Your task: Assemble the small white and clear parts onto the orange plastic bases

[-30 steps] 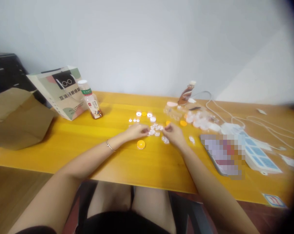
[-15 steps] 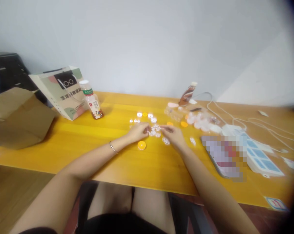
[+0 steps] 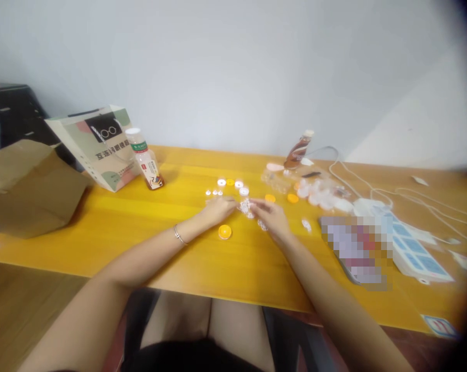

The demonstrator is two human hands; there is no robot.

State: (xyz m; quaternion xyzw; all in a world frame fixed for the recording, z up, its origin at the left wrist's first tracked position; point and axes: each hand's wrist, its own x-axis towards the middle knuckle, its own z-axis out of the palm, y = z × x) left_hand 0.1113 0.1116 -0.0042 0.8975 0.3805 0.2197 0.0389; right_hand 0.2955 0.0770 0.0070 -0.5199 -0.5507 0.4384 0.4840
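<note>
Small white openwork pieces [image 3: 245, 207] lie bunched between my two hands on the yellow wooden table [image 3: 202, 258]. My left hand [image 3: 219, 208], a silver bangle at its wrist, is closed in a pinch at their left edge. From the other side my right hand [image 3: 271, 214] pinches at the same white pieces; blur hides exactly what each fingertip grips. Another openwork piece [image 3: 262, 225] lies under the right hand. Nearer me sits an orange round cap [image 3: 224, 232]. Beyond the hands are white discs [image 3: 238, 184], a yellow disc [image 3: 230, 182] and small white pegs [image 3: 215, 192].
A paper bag [image 3: 102, 155], a brown bag [image 3: 32, 186] and a drink bottle [image 3: 146, 160] stand left. Rightward are a brown bottle [image 3: 297, 150], clear plastic packaging [image 3: 318, 194], orange discs [image 3: 293, 198], a phone [image 3: 349, 248], a power strip [image 3: 415, 253] and white cables [image 3: 367, 178].
My right hand has shifted slightly left and the fingertips of both hands are closer together. The white pieces between them look more tightly bunched.
</note>
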